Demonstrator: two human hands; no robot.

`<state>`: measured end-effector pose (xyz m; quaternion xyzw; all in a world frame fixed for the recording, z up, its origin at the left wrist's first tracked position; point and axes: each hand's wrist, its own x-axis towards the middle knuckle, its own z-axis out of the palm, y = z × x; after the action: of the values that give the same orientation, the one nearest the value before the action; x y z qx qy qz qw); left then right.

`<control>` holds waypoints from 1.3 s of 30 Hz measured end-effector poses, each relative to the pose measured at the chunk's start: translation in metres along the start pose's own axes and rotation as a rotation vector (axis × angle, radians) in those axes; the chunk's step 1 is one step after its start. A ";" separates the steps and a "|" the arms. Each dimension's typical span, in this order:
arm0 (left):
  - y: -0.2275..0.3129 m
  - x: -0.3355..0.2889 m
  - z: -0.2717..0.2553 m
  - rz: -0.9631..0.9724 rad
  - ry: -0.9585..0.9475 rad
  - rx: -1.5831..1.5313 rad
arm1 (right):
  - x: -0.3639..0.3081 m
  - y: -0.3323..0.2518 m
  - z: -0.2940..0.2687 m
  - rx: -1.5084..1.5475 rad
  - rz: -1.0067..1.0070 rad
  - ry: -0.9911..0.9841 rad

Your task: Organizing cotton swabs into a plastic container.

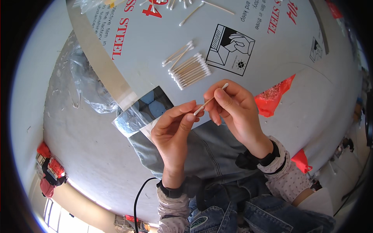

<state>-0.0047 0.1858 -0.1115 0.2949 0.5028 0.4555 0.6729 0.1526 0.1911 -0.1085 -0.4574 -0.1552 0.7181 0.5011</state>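
A single cotton swab (210, 101) is held slantwise between my hands, its white tips both showing. My right hand (237, 110) pinches the stick near its upper tip with thumb and fingers. At the lower tip, the thumb and fingertips of my left hand (173, 126) close round the swab's end. Just beyond my hands, a neat row of cotton swabs (190, 72) lies side by side on the grey film-covered sheet (151, 58). A few loose swabs (178, 54) lie crossed at the row's far left side.
More swabs (190, 14) are scattered at the sheet's far edge, beside a clear plastic bag (87, 5). A dark opening with blue round shapes (157, 108) lies left of my hands. A red plastic piece (275, 97) is at the right, and a crumpled clear bag (91, 83) at the left.
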 end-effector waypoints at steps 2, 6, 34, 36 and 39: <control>0.001 -0.001 0.000 0.001 -0.007 -0.020 | -0.001 0.001 -0.001 -0.013 -0.032 -0.012; 0.002 -0.002 0.002 -0.017 0.012 -0.048 | -0.004 0.003 -0.002 -0.093 -0.126 -0.043; 0.033 0.110 0.007 0.683 -0.020 1.496 | -0.001 0.000 -0.029 -0.119 -0.156 0.136; 0.043 0.127 -0.004 0.714 -0.029 1.504 | -0.001 -0.001 -0.029 -0.135 -0.169 0.133; 0.048 0.140 -0.010 0.554 -0.147 1.403 | -0.003 -0.002 -0.025 -0.144 -0.139 0.153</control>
<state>-0.0183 0.3327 -0.1306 0.7990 0.5362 0.1601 0.2202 0.1749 0.1834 -0.1190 -0.5336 -0.1991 0.6318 0.5258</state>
